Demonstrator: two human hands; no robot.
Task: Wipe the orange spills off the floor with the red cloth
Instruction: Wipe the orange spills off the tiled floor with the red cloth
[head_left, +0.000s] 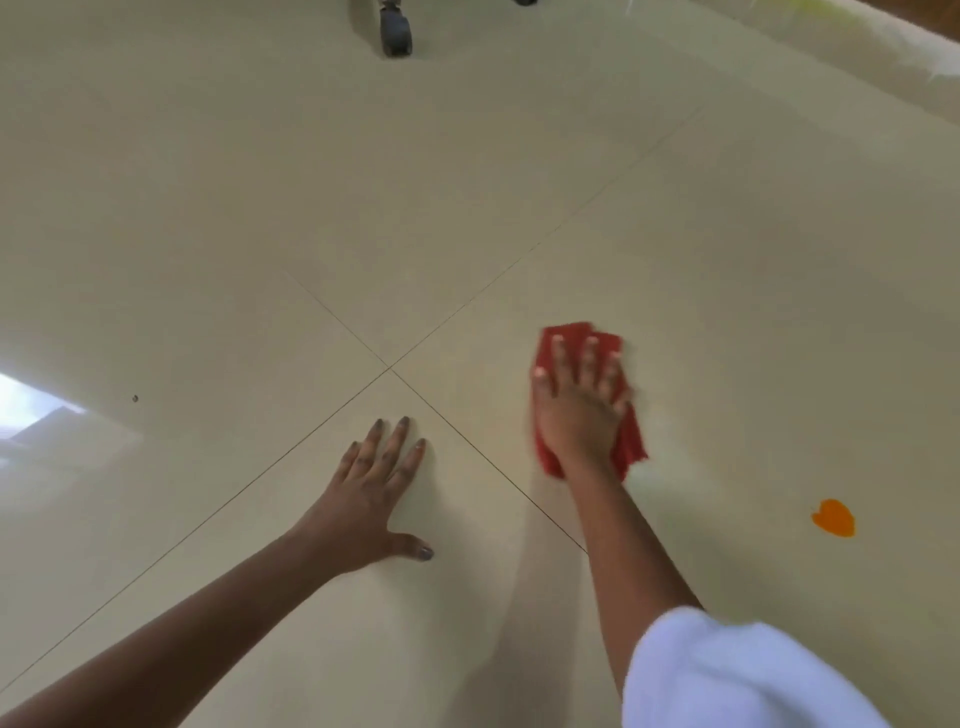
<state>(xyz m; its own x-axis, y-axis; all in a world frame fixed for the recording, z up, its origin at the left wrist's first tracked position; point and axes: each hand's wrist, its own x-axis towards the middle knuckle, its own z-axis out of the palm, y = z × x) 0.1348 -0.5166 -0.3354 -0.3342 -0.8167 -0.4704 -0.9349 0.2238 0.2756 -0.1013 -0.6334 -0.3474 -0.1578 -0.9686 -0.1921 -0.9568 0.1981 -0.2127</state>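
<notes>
My right hand (582, 410) lies flat on the red cloth (571, 338), pressing it against the cream tiled floor (467, 208), fingers spread. The cloth shows beyond the fingertips and at both sides of the wrist. One orange spill (834, 518), heart-shaped, sits on the floor to the right of the cloth and nearer to me, apart from it. My left hand (376, 493) rests palm down on the floor to the left, fingers apart, holding nothing. What lies under the cloth is hidden.
A grey caster wheel (396, 31) of some furniture stands at the far top. Tile joints cross between my hands. A bright window reflection (31, 410) shows at the left edge. A wall base runs along the top right corner.
</notes>
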